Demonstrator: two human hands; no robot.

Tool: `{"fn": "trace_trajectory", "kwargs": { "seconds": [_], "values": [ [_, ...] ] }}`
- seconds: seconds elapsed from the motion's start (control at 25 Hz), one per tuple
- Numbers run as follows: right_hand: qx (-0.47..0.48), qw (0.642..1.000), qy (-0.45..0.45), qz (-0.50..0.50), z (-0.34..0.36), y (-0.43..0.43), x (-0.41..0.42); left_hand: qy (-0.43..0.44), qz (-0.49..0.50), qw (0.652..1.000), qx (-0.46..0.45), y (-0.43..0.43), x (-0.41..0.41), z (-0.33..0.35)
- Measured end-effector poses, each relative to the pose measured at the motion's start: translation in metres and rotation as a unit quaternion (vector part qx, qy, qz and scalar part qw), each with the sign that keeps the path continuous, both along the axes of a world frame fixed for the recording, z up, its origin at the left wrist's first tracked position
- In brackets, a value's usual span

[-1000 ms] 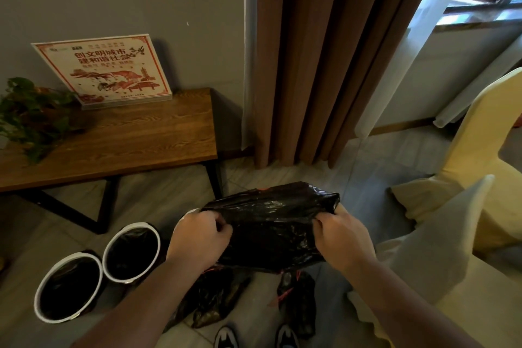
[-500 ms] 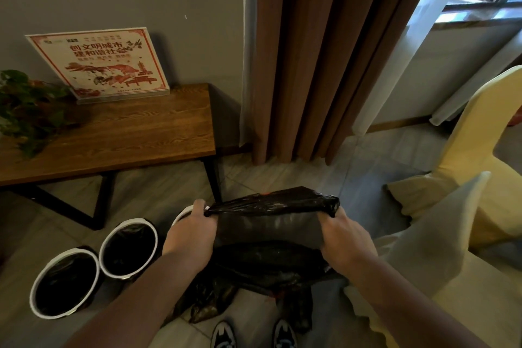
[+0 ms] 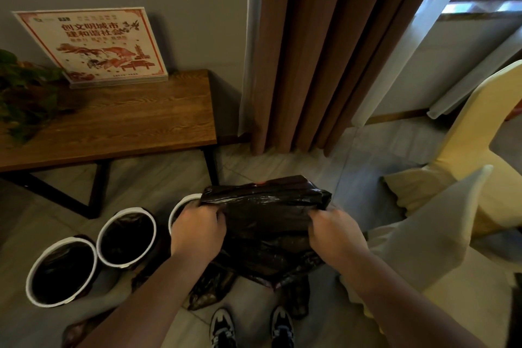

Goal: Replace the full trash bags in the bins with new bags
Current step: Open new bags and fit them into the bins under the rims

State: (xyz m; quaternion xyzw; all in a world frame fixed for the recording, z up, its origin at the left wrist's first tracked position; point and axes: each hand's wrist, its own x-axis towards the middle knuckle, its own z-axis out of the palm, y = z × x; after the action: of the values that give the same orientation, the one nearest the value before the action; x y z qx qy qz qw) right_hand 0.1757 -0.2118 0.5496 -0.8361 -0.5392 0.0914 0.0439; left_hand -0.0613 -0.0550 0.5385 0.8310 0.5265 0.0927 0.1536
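**Two hands hold a soft black bag by the bins**

A thin black plastic trash bag point(image 3: 271, 217) hangs in the lower middle of the frame, up off the grey tiled floor point(image 3: 282, 161). The left hand point(image 3: 197, 230) grips it on one side. The right hand point(image 3: 336, 234) grips it on the other side. Both hands have their fingers curled tight, and each one pinches a bunch of plastic. The hands are apart, with the bag spread between them.

The bag looks very light and soft. It is floppy and crinkly, so it will not keep a shape by itself. The shiny plastic is likely slippery, and it could rip if it is pulled too hard. The best place to hold it is probably the top edge, where it opens, with one hand on each side.

Both arms come up from the bottom of the frame and reach forward. The backs of the hands face up, and the fingers tuck under the plastic.

The first white bin point(image 3: 63, 241) sits at the lower left. The second white bin point(image 3: 121, 264) touches it. Both look dark inside, as if they already have bags. The third white bin point(image 3: 180, 203) peeks out behind the left hand. Most of it is hidden, so I cannot tell if it has a bag. More crumpled dark bags point(image 3: 209, 288) lie on the floor near the black and white shoes point(image 3: 223, 328).
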Motion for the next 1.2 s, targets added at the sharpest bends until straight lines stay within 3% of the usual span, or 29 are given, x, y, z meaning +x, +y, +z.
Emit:
{"fn": "trace_trajectory", "kwargs": {
  "seconds": [0.16,0.36,0.52,0.76,1.0,1.2],
  "values": [
    [0.035,0.998,-0.051,-0.018,0.001,0.007,-0.013,0.053,-0.103,0.993,-0.011,0.014,-0.017,-0.008],
    [-0.035,0.998,-0.050,-0.026,0.000,0.016,-0.030,0.085,-0.094,0.989,-0.074,0.030,-0.039,-0.016],
    [-0.068,0.995,0.010,-0.076,-0.009,0.017,-0.044,0.082,-0.110,0.983,-0.122,0.041,-0.051,-0.027],
    [-0.109,0.989,0.059,-0.085,-0.024,0.019,-0.047,0.077,-0.088,0.981,-0.152,0.050,-0.040,-0.045],
    [-0.072,0.993,0.035,-0.087,-0.050,0.023,-0.028,0.077,-0.055,0.992,-0.079,0.050,-0.022,-0.054],
    [-0.063,0.996,0.040,-0.050,-0.078,0.035,0.005,0.074,-0.010,0.984,-0.163,0.046,0.006,-0.078]
  ]
}}
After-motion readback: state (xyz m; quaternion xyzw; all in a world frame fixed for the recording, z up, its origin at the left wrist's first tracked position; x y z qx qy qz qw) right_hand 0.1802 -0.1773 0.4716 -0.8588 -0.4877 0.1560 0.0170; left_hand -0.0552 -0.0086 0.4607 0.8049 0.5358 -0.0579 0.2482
